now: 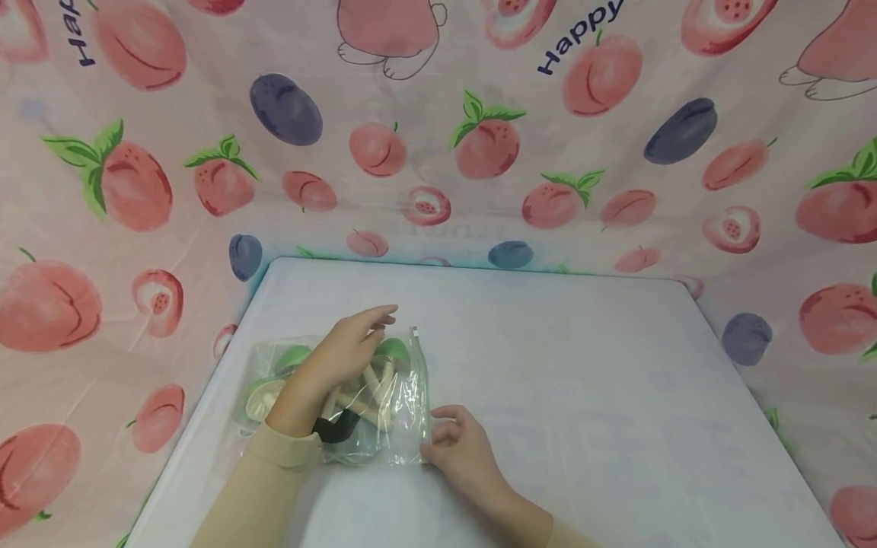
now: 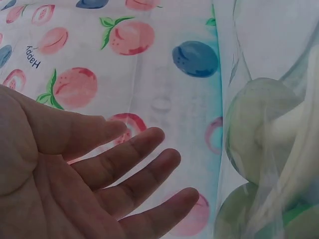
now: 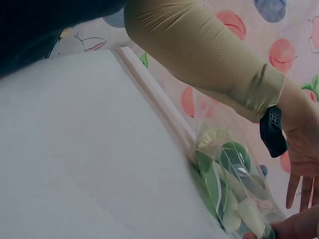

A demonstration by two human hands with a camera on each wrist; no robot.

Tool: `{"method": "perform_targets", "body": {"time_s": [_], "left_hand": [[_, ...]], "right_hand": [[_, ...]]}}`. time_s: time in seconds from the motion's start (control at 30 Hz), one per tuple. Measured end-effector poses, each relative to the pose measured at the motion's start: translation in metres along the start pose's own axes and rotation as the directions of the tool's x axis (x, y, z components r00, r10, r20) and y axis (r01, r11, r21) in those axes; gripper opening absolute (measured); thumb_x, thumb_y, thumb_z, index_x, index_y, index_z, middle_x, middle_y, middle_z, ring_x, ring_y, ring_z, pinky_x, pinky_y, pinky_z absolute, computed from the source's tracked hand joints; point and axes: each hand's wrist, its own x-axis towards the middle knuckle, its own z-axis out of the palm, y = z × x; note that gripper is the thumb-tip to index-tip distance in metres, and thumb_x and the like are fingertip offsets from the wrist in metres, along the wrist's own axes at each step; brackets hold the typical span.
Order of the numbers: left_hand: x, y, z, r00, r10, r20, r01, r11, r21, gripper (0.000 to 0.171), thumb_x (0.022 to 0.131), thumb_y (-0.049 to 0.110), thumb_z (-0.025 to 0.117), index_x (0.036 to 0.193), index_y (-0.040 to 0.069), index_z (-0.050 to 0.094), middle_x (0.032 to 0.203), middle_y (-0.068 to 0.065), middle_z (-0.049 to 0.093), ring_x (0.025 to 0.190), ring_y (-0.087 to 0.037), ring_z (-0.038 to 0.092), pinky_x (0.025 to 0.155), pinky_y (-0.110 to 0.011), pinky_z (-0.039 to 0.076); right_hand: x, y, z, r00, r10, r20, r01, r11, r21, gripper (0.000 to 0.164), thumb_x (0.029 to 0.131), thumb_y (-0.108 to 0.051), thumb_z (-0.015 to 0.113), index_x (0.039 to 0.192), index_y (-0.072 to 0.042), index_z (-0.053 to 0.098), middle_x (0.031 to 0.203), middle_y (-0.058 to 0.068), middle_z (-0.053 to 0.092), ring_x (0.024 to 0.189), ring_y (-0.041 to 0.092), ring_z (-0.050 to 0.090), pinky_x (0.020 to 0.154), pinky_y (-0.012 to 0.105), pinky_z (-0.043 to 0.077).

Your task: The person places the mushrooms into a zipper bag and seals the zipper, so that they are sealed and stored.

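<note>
A clear zip bag (image 1: pixel 409 426) lies on the white table, its zip edge toward the right. Inside are several green-capped mushrooms with pale stems (image 1: pixel 380 384), some seen gills-up. Above the bag, my left hand (image 1: pixel 348 346) reaches across with its fingers extended; the left wrist view shows its palm holding nothing, with the bag standing off to the right. My right hand (image 1: pixel 466 453) pinches the bag's zip edge near its lower right corner, thumb below and fingers bent. In the right wrist view the fingertips (image 3: pixel 294 226) are at the bag's end.
The white table (image 1: pixel 582 380) stretches to the right of the bag. A cloth printed with peaches and plums (image 1: pixel 425 152) hangs behind it and along both sides. A black strap (image 1: pixel 336 428) circles my left wrist, below a beige sleeve (image 1: pixel 253 487).
</note>
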Motion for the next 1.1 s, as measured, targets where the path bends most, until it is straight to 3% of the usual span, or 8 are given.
{"method": "perform_targets", "body": {"time_s": [0.23,0.73,1.1], "left_hand": [[0.016,-0.001,0.003,0.998,-0.019,0.055,0.021,0.999,-0.033,0.051,0.112,0.013,0.049,0.163,0.014,0.047,0.151,-0.015,0.064,0.141,-0.038,0.06,0.12,-0.059,0.046],[0.059,-0.009,0.01,0.976,-0.096,0.193,0.087,0.995,0.053,0.05,0.111,0.01,0.051,0.161,0.01,0.049,0.152,-0.019,0.063,0.143,-0.039,0.059,0.119,-0.056,0.049],[0.085,-0.016,0.016,0.956,-0.142,0.257,0.121,0.988,0.098,0.053,0.104,0.003,0.051,0.157,0.004,0.051,0.148,-0.023,0.064,0.142,-0.04,0.058,0.115,-0.052,0.05]], "right_hand": [[-0.001,0.003,-0.004,1.0,-0.023,-0.004,0.023,0.999,-0.031,0.066,0.084,0.002,0.08,0.143,0.003,0.051,0.092,0.011,0.074,0.078,0.018,0.07,0.072,0.025,0.058],[-0.002,0.009,-0.009,0.999,-0.008,-0.039,0.007,1.0,-0.021,0.07,0.085,0.002,0.08,0.147,0.0,0.049,0.096,0.011,0.074,0.083,0.018,0.069,0.072,0.023,0.059],[0.0,0.013,-0.009,0.999,-0.006,-0.048,0.007,1.0,0.013,0.073,0.079,0.011,0.078,0.146,-0.003,0.051,0.102,0.011,0.07,0.084,0.018,0.068,0.069,0.023,0.059]]}}
